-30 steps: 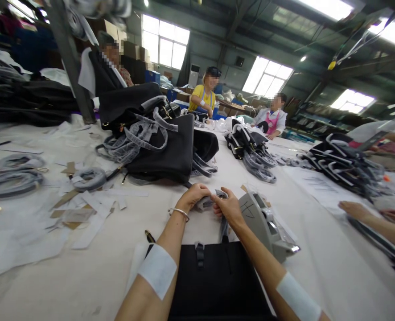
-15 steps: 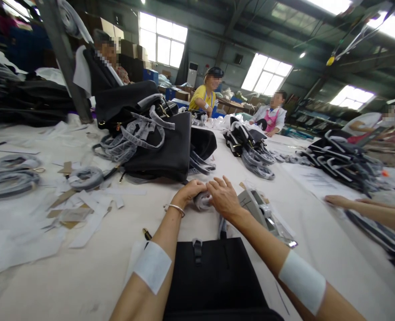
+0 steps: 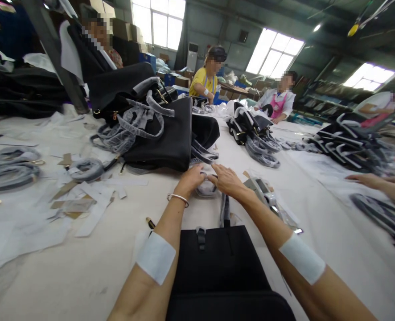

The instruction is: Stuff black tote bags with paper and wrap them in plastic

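Grey coil (image 3: 206,190) (just one) in two narrow grips: left hand (image 3: 191,179), right hand (image 3: 229,182).

Dark green-grey wall (image 3: 232,33). Three bright multi-pane windows (image 3: 160,22). Round ceiling light (image 3: 317,27), lit. White-covered table (image 3: 37,285) in foreground.

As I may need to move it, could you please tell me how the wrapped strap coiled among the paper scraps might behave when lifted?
The strap probably flexes and may uncoil, as it lies bent in loops. Its shiny, wrinkled wrapping could make it somewhat slippery.
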The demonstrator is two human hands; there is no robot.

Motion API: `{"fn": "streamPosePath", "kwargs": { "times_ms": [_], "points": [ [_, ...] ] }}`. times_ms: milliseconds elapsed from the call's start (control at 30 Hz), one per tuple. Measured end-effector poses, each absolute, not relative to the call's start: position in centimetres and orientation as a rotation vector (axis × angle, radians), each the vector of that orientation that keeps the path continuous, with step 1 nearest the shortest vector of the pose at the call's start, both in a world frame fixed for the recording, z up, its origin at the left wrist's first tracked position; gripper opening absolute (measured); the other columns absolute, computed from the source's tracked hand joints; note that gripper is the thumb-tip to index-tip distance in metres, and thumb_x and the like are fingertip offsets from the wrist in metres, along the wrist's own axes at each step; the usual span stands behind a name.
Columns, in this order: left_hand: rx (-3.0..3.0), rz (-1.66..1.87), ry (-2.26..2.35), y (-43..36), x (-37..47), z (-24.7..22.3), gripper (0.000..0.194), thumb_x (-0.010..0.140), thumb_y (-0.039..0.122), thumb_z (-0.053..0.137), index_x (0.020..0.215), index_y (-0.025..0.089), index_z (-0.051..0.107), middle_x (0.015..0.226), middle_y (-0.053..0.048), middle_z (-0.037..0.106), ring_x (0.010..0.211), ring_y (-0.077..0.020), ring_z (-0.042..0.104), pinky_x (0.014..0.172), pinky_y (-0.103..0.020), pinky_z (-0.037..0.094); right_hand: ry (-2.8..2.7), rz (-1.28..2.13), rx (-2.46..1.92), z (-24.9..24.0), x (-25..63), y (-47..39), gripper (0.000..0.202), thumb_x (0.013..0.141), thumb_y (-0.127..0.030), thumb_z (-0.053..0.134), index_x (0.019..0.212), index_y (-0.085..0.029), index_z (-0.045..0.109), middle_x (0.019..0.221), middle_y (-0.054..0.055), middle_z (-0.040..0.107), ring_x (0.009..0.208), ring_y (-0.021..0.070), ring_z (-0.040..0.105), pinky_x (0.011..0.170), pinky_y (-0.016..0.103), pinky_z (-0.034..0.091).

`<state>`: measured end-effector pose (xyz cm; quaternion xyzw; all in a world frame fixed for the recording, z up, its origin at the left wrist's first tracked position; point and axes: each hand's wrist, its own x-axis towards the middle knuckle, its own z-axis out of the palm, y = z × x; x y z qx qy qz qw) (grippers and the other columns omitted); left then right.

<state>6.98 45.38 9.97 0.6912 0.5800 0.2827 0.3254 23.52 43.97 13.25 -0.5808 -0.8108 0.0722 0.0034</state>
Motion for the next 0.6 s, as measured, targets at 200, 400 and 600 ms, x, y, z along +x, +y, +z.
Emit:
{"fn": "streamPosePath", "kwargs": {
  "times_ms": [200, 400, 600],
  "points": [
    [1.975, 0.634, 1.617, 43.2, 8.3, 7.5, 0.034, 0.091, 0.013, 0.044, 0.121, 0.014, 0.060, 0.138, -0.017, 0.055, 0.133, -0.0291, 0.043, 0.112, -0.048, 0.028, -2.429, 0.462, -1.790, 7.6, 23.3, 42.7, 0.064, 0.099, -0.051, 0.033, 0.153, -0.016, 0.027, 0.159, 0.010, 0.026, 0.148, 0.0288, 0.016, 0.119, 0.053, 0.010],
    [1.987, 0.722, 1.651, 42.7, 7.8, 10.7, 0.041, 0.089, 0.018, 0.052, 0.128, 0.010, 0.055, 0.137, -0.020, 0.055, 0.129, -0.0293, 0.048, 0.108, -0.042, 0.036, -2.226, 0.594, -1.758, 11.3, 24.7, 43.0, 0.066, 0.100, -0.047, 0.026, 0.151, -0.005, 0.029, 0.155, 0.017, 0.032, 0.144, 0.0260, 0.030, 0.118, 0.043, 0.027],
    [2.028, 1.022, 1.157, 43.1, 6.7, 19.7, 0.035, 0.094, 0.035, 0.050, 0.121, 0.015, 0.062, 0.115, -0.009, 0.070, 0.104, -0.0197, 0.064, 0.095, -0.032, 0.048, -2.167, 0.726, -1.611, 18.5, 29.2, 35.1, 0.061, 0.095, -0.059, 0.035, 0.137, -0.020, 0.055, 0.142, 0.007, 0.054, 0.135, 0.0279, 0.045, 0.117, 0.045, 0.031]
  ]
}}
